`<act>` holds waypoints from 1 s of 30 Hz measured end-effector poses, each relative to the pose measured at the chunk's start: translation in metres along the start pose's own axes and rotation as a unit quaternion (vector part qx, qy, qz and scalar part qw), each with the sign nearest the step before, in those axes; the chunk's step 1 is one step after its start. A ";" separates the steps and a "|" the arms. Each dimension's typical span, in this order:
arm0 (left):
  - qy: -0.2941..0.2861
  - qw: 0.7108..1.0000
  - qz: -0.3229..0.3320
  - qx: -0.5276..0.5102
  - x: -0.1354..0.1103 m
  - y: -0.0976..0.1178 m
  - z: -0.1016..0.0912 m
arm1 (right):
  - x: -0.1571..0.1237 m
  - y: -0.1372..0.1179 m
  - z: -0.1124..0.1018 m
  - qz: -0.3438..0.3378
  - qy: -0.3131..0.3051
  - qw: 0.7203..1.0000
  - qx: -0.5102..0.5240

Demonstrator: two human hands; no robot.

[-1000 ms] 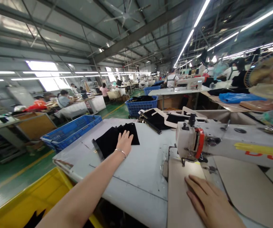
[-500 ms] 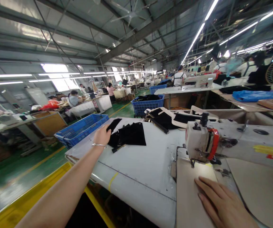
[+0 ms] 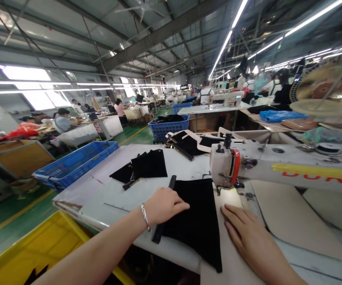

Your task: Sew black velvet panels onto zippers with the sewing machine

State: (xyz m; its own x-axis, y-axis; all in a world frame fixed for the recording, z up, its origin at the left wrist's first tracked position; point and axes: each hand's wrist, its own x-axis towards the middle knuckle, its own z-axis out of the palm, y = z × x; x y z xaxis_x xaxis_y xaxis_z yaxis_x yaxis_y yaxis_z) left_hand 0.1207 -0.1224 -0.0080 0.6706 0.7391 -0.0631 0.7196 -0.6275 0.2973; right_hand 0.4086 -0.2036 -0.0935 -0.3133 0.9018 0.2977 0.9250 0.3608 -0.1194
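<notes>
My left hand (image 3: 165, 206), with a silver bangle at the wrist, grips a black fabric piece (image 3: 197, 213) near its left edge, where a stiff dark strip (image 3: 157, 233) runs. Some of its fingers are hidden beneath the hand. The black piece lies across the white table, and its right edge overlaps a beige panel (image 3: 212, 273). My right hand (image 3: 248, 233) rests flat on that panel, fingers stretched out, just in front of the sewing machine's (image 3: 222, 170) needle area. More black pieces (image 3: 148, 164) lie in a small pile further left on the table.
A blue crate (image 3: 75, 162) stands beyond the table's left edge, and a yellow bin (image 3: 40, 241) sits below at lower left. Beige-and-black pieces (image 3: 188, 142) lie behind the machine head. Another beige panel (image 3: 289, 217) lies under the machine arm. Several people work further back.
My left hand has come from the pile toward the machine, bringing a black fabric piece beside the beige panel. My right hand stays on the panel. The view has turned right.
</notes>
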 end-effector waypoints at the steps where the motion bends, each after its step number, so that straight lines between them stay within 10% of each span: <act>1: 0.034 0.999 -0.008 0.012 0.016 0.000 0.001 | 0.000 -0.001 -0.002 0.005 -0.004 1.000 0.005; 8: 0.110 0.993 -0.039 0.004 0.108 0.004 0.035 | 0.002 -0.006 -0.011 0.017 -0.015 0.999 0.026; 17: 0.054 0.991 0.000 -0.124 0.077 0.031 0.035 | 0.007 -0.009 -0.020 0.035 -0.048 0.996 0.066; 30: 0.084 0.981 -0.060 -0.161 0.121 0.039 0.061 | 0.008 -0.007 -0.016 0.054 -0.048 0.996 0.056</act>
State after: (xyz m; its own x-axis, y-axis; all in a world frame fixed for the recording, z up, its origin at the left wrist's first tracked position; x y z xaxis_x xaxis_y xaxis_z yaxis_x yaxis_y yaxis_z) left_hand 0.2413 -0.0722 -0.0616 0.5260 0.8498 0.0336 0.6789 -0.4433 0.5853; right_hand 0.4027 -0.2032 -0.0754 -0.2378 0.9532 0.1868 0.9264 0.2804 -0.2515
